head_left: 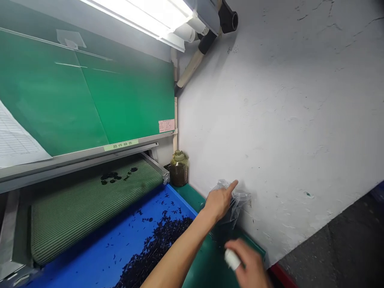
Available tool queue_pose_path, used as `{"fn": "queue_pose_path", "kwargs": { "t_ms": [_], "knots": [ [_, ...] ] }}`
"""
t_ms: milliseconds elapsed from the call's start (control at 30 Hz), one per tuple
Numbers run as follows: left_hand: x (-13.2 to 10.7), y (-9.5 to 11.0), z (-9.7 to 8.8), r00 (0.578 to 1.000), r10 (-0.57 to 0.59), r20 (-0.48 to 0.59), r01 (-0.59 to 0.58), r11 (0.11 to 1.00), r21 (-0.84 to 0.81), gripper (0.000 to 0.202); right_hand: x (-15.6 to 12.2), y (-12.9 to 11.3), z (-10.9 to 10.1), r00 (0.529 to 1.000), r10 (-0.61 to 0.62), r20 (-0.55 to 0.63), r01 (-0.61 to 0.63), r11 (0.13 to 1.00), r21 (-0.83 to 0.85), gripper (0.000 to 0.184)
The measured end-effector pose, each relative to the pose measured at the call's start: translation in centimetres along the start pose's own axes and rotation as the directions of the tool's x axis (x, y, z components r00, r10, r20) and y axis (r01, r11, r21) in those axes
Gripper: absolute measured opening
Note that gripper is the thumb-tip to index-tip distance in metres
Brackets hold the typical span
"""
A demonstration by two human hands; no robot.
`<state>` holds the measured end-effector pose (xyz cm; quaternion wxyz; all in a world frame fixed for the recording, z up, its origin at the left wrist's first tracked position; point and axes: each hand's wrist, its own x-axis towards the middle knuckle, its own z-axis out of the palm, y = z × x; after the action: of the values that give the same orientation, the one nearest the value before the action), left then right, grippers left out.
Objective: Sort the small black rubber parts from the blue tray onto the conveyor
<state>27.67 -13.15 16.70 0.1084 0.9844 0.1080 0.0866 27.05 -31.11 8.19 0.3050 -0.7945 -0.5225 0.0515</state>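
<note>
There was the plastic bag point(241, 198), roughly upright by the wall, right at the left hand point(218, 203), the nearer one, with the right hand point(251, 265) blurred, lower in view, and whether either gripped anything, I couldn't tell!

Worn on the head, looking forward and down over the left hand point(219, 202) and right hand point(250, 262). Aimed at the corner between green board point(129, 100) and white wall point(285, 120), with the conveyor belt point(96, 200) off to the left. Set close above the blue tray point(87, 256), yet reaching up to the fluorescent lamp point(144, 16).
</note>
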Motion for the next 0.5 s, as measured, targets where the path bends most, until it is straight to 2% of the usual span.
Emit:
{"fn": "queue_pose_path", "kwargs": {
  "t_ms": [33, 67, 100, 133, 167, 233, 267, 333, 400, 500],
  "knots": [
    [0.8, 0.1, 0.3, 1.0, -0.011, 0.016, 0.011, 1.0, 0.011, 0.044, 1.1, 0.5, -2.4, 0.981, -0.019, -0.195, 0.012, 0.999, -0.038, 0.033],
    [1.3, 0.2, 0.7, 0.999, -0.025, 0.028, 0.025, 1.0, 0.018, 0.037, 2.3, 0.9, -4.6, 0.94, -0.013, -0.342, -0.017, 0.996, -0.083, 0.033],
    [1.5, 0.2, 1.1, 0.999, -0.038, 0.034, 0.038, 0.999, 0.021, 0.032, 3.7, 1.2, -6.5, 0.903, -0.014, -0.43, -0.042, 0.992, -0.121, 0.031],
    [1.4, 0.2, 1.5, 0.998, -0.047, 0.032, 0.046, 0.999, 0.021, 0.03, 5.2, 1.3, -8.1, 0.888, -0.015, -0.46, -0.059, 0.988, -0.146, 0.028],
    [1.0, 0.1, 2.0, 0.998, -0.057, 0.024, 0.056, 0.998, 0.02, 0.029, 6.8, 1.4, -9.2, 0.897, -0.025, -0.441, -0.059, 0.983, -0.175, 0.027],
    [-0.2, -0.2, 2.5, 0.996, -0.082, 0.017, 0.082, 0.996, 0.022, 0.03, 10.0, 1.4, -10.0, 0.951, -0.009, -0.308, -0.089, 0.949, -0.302, 0.03],
    [-0.9, -0.5, 2.6, 0.995, -0.101, 0.016, 0.101, 0.995, 0.024, 0.03, 11.4, 1.4, -9.9, 0.973, 0.024, -0.231, -0.113, 0.917, -0.382, 0.032],
    [-1.9, -1.2, 2.3, 0.991, -0.132, 0.004, 0.132, 0.991, 0.016, 0.031, 13.4, 1.2, -9.0, 0.987, 0.104, -0.124, -0.154, 0.844, -0.514, 0.035],
    [-2.3, -1.9, 1.6, 0.991, -0.13, -0.021, 0.13, 0.991, -0.007, 0.039, 13.9, 1.1, -7.8, 0.988, 0.137, -0.065, -0.149, 0.813, -0.563, 0.033],
    [-1.9, -2.6, 1.0, 0.995, -0.101, -0.013, 0.1, 0.995, -0.014, 0.055, 12.9, 1.2, -6.3, 0.991, 0.131, 0.017, -0.096, 0.807, -0.583, 0.028]
  ]
}}
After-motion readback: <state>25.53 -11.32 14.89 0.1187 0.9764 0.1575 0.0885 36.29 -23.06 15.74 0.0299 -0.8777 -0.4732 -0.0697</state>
